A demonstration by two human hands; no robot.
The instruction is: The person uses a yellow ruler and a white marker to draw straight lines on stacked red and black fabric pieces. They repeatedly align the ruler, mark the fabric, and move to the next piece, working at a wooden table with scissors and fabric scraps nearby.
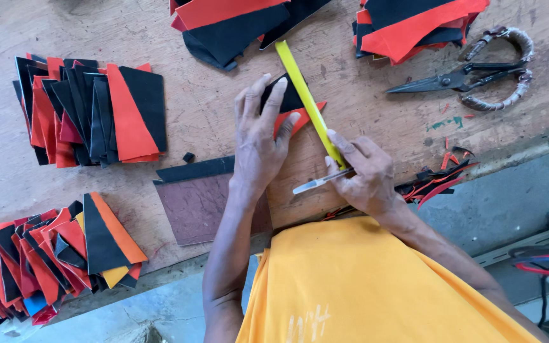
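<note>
- Worn wooden table (211,108), scuffed and stained, seen from above; grey floor beyond its near edge, person in a yellow shirt leaning over it.
- Near edge, left corner: a fanned heap of red, black and orange cut pieces (52,254), one blue scrap among them.
- Near edge, middle: a dull maroon sheet (195,206) with a black strip along its top, lying flat under the left forearm.
- Right hand (363,174): grip closed around a slim metal blade (316,182), held against the lower end of a yellow ruler (306,101).
- Left hand (258,136): fingers spread and pressing flat, grip closed on nothing; it pins a black-and-red piece (290,108) beside the ruler, mid-table.
- That piece looks thin, light and flexible, likely to slide on the wood; best held by flat pressure near the cut line, not pinched at a corner.
- Thin red and black trimmings (436,181) lie at the near edge, right of the right hand.
- Left edge: a neat stack of black and red panels (96,114).
- Far edge: two more red-black piles (414,25), and dark shears (471,76) with wrapped handles to the right.
- No packages, labels or signs show on the table.
</note>
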